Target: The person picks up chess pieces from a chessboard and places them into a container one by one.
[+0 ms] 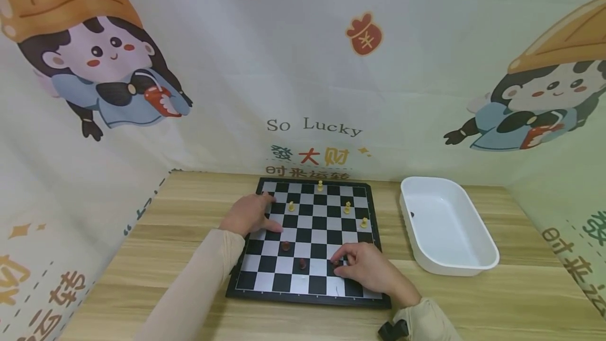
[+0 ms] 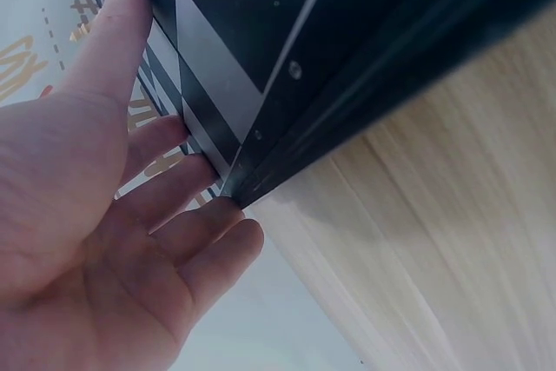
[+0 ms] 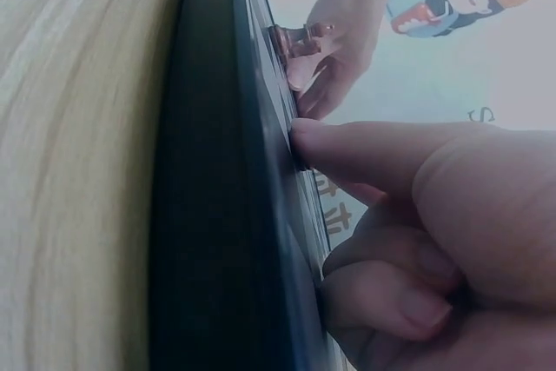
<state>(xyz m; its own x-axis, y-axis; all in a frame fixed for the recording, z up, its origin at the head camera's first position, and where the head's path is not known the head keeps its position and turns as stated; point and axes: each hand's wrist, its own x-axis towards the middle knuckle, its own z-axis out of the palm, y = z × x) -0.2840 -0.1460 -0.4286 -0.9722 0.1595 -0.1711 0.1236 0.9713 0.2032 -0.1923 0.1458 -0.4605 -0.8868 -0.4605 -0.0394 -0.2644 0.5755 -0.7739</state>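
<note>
A black-and-white chessboard [image 1: 307,299] lies on the wooden table. My left hand [image 1: 250,216] rests at its left side, thumb on the squares and fingers spread; the left wrist view shows the fingertips [image 2: 228,210] right at the board's rim. On the near right squares, my right hand [image 1: 366,270] pinches a dark red chess piece [image 1: 336,262], mostly covered by the fingers. Two more dark red pieces stand nearby, one left of centre [image 1: 285,246] and one closer to me [image 1: 303,264]. Several yellow chess pieces [image 1: 347,207] stand on the far half.
A white plastic tray [image 1: 447,220] sits on the table [image 1: 511,299] to the right of the board. Behind the table hangs a pale printed cloth [image 1: 265,67] with cartoon figures and lettering. A black band [image 1: 394,329] is on my right wrist.
</note>
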